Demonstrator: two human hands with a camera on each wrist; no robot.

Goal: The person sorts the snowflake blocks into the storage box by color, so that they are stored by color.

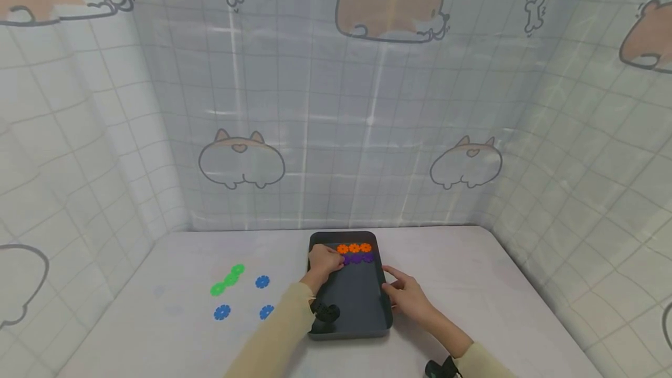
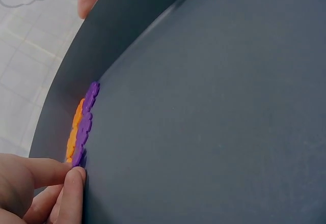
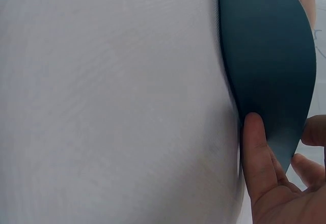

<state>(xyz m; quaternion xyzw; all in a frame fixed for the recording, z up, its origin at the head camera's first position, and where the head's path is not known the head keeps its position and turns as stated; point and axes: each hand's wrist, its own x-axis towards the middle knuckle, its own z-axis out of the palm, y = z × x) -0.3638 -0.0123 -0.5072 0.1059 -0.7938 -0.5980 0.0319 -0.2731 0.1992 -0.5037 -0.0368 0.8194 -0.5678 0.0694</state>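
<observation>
My left hand (image 1: 324, 261) reaches into a dark grey tray (image 1: 353, 308) and pinches the nearest purple flower-shaped disc (image 2: 78, 157) between thumb and finger. That disc is at the left end of a row of purple discs (image 1: 357, 258), lying right beside a row of orange flower-shaped discs (image 1: 354, 248) at the tray's far end. My right hand (image 1: 409, 296) rests against the tray's right wall, fingers spread; in the right wrist view one finger (image 3: 254, 142) lies along the outer wall, with other fingertips at the rim.
On the white table (image 1: 462, 284), left of the tray, lie a slanted line of green discs (image 1: 231, 279) and scattered blue flower-shaped discs (image 1: 262, 282). My left sleeve partly overlaps one blue disc (image 1: 266, 311). A curtain with dog drawings (image 1: 336, 104) encloses the table's back and sides.
</observation>
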